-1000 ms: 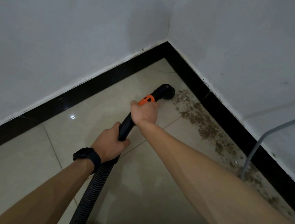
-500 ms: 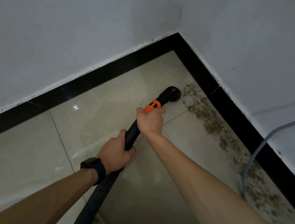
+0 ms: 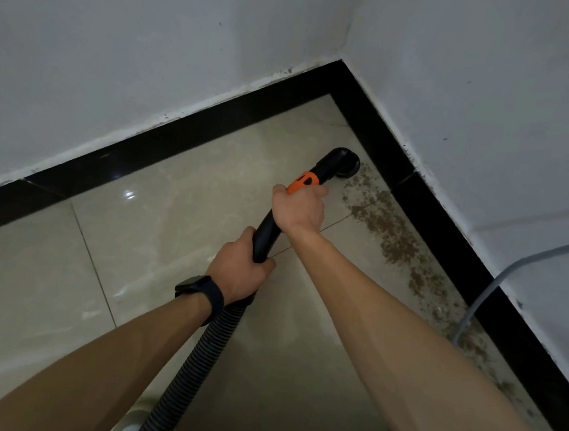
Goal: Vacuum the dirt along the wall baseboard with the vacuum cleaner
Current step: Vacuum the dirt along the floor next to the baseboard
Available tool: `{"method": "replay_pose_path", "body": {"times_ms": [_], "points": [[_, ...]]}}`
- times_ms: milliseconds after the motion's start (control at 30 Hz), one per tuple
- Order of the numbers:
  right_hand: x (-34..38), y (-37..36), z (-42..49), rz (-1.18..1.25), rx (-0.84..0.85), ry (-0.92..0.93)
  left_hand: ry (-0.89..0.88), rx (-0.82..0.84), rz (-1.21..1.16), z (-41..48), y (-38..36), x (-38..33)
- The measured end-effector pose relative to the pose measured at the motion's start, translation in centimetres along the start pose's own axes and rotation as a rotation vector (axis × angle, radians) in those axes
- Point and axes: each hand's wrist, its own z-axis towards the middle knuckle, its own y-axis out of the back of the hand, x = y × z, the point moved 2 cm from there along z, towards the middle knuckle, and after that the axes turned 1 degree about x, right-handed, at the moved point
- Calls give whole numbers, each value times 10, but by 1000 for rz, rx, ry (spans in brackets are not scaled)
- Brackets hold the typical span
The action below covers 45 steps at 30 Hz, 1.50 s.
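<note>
Near the corner, we grip the black vacuum wand (image 3: 268, 231), left hand (image 3: 236, 273) clenched low, right hand (image 3: 299, 208) below its orange collar (image 3: 303, 181); its round nozzle (image 3: 344, 164) points toward the black baseboard (image 3: 446, 236), beside brown dirt (image 3: 394, 238).

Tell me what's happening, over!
Left hand and right hand both grip the wand. Nozzle at the dirt by the baseboard. Grey cable ahead.

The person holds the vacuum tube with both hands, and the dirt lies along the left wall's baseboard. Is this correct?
Not quite. Both hands, left hand and right hand, do hold the vacuum tube, but the head view shows the dirt along the right wall's baseboard.
</note>
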Motion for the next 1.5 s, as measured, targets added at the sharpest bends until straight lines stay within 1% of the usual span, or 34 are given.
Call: {"method": "replay_pose_path", "body": {"times_ms": [300,500,700,967,1200,1500], "points": [[4,16,18,-7,-22,-5,-17,6,30,19,-4,-15],[0,23,27,34,-59,-30,-24,29,22,27,-10,-20],[1,20,20,174,-57,-46,-82,34,124,24,4,-18],[-5,-29,-33,239,8,-45,-47,46,177,-21,41,27],[-12,-63,-74,265,44,-74,13,34,186,-55,56,61],[-20,-58,-75,269,32,-86,-2,31,202,-53,47,65]]}}
